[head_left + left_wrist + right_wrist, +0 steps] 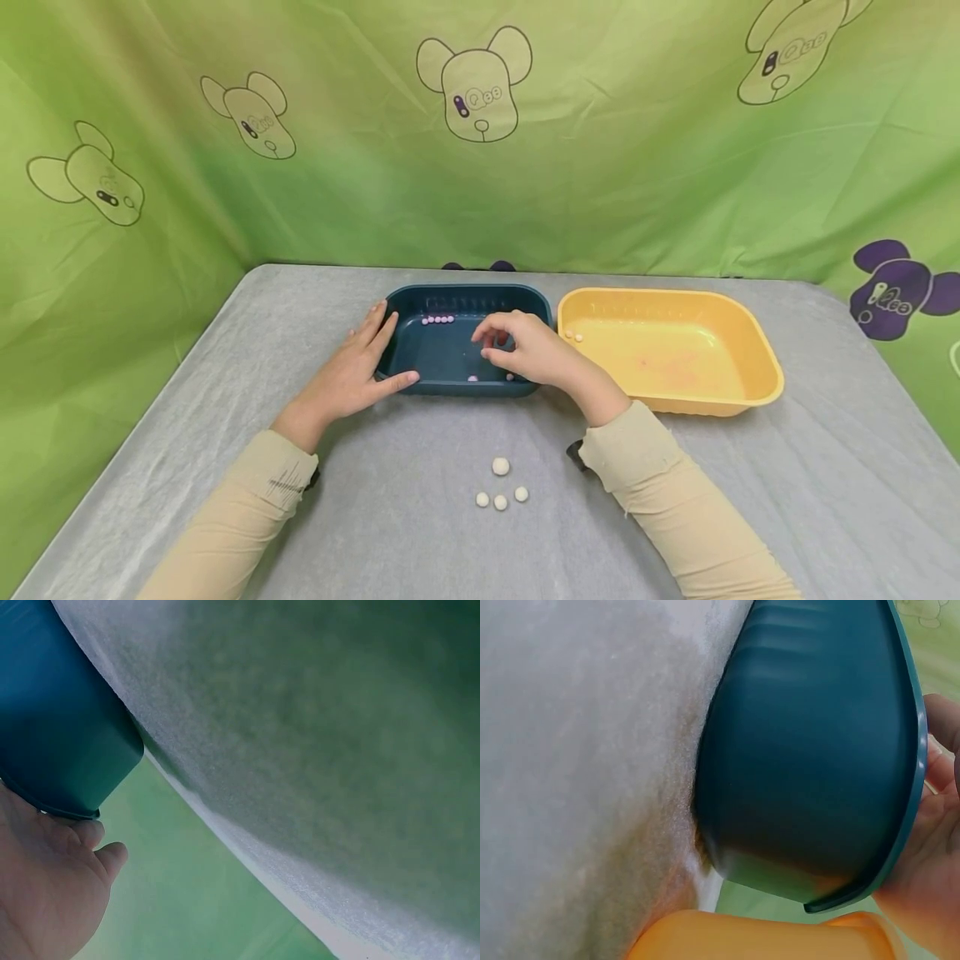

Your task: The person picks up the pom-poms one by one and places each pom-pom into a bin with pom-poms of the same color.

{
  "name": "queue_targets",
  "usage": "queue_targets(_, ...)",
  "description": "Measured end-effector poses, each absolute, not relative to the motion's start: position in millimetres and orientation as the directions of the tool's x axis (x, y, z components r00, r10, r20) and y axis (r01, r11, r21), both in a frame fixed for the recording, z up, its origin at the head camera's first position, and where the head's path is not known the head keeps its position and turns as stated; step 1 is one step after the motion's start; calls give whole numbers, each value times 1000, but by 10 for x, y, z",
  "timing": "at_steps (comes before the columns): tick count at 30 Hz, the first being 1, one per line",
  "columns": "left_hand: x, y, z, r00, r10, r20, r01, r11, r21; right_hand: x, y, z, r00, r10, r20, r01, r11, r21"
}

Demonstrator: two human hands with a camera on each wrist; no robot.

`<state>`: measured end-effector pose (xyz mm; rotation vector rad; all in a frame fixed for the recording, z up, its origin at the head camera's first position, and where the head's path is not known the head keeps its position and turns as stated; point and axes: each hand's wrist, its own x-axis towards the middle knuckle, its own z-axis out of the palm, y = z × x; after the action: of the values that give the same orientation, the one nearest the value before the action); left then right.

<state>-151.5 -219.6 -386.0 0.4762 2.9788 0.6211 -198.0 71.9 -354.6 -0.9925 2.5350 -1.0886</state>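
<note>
In the head view, a dark blue plastic tray [438,354] holds a short row of small purple balls [438,320] near its back wall. Two more little balls, one of them a purple ball [472,378], lie along its front inside. My left hand [352,367] rests spread at the tray's left end, thumb extended near the front rim. Over the tray's right half hangs my right hand [528,346], its fingers loosely bent and a gap between thumb and index finger. Nothing shows between those fingertips; the other fingers are partly hidden.
A yellow tray [765,379] stands against the blue one on the right, with two small pale balls [573,336] at its left end. Several white balls [500,467] lie on the grey cloth-covered table [405,517] in front. A green curtain [615,167] hangs behind.
</note>
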Motion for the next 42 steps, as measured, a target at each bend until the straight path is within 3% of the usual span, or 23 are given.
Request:
queue_targets(11, -1505, -2198, -3859, -950, 312, 14, 291, 868, 403, -1976, 826, -3506, -745, -650, 150, -564, 493, -663)
queue_targets(42, -1501, -2192, -3854, -950, 314, 8, 289, 865, 409, -1762, 1181, -3475, -795, -596, 115, -507, 550, -664)
